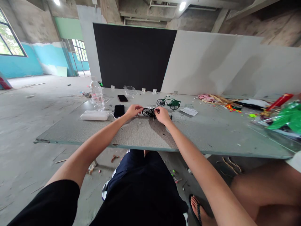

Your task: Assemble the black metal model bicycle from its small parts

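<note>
Between my two hands, just above the grey table (141, 135), is a small black model bicycle part with a spoked wheel (147, 112). My left hand (134, 111) pinches its left end with thumb and fingertips. At its right end, the fingers of my right hand (162, 115) are closed on a thin black piece, partly hidden by the fingers. A green model bicycle (168, 102) with black wheels stands upright just behind my right hand. Beside that hand lies a crumpled white paper or packet (189, 111).
Left of my hands are a black phone (119, 111), a second phone (122, 98), a white power strip (97, 115) and a clear plastic bottle (97, 95). Clutter with a green plastic-wrapped bundle (287, 119) covers the right end. A black panel (134, 56) stands behind. Another person's leg (265, 191) is at right.
</note>
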`<state>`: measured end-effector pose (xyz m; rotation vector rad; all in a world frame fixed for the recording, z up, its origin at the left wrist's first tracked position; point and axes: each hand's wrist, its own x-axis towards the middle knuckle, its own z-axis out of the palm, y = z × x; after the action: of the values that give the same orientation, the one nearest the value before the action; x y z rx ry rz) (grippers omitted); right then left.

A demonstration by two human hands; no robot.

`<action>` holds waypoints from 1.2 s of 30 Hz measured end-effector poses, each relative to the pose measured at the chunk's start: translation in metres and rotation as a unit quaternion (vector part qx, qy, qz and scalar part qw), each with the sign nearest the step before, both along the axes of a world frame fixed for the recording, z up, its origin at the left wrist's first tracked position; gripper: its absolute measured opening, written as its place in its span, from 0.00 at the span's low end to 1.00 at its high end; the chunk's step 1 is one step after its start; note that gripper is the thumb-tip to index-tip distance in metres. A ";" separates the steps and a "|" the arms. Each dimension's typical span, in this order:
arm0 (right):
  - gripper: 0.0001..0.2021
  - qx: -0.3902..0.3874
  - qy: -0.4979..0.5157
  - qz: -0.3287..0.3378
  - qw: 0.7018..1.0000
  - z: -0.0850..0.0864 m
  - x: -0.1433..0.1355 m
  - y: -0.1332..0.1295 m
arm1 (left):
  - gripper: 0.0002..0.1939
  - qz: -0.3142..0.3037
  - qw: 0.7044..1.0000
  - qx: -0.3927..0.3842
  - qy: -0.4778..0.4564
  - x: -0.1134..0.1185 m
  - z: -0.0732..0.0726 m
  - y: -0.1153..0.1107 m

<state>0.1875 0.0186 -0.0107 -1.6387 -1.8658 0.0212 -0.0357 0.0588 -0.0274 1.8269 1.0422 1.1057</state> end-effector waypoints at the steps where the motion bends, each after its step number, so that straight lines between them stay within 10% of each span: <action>1: 0.10 0.003 0.002 0.001 1.000 0.000 0.000 0.000 | 0.14 0.003 1.000 -0.002 -0.001 0.000 0.000 0.000; 19: 0.10 0.012 0.032 0.015 0.999 0.002 0.000 -0.001 | 0.11 0.022 1.000 -0.009 -0.008 0.002 0.007 -0.006; 29: 0.11 0.117 0.075 -0.007 0.990 0.021 0.016 -0.011 | 0.15 0.100 0.936 0.288 0.174 0.007 0.027 -0.030; 36: 0.11 0.114 0.011 -0.038 0.993 0.020 0.017 -0.011 | 0.14 0.076 0.923 0.302 0.227 0.023 0.024 -0.032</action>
<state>0.2043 0.0077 0.0097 -1.5432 -1.7193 -0.1990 -0.0123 0.0267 -0.0033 2.6256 1.2029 1.2158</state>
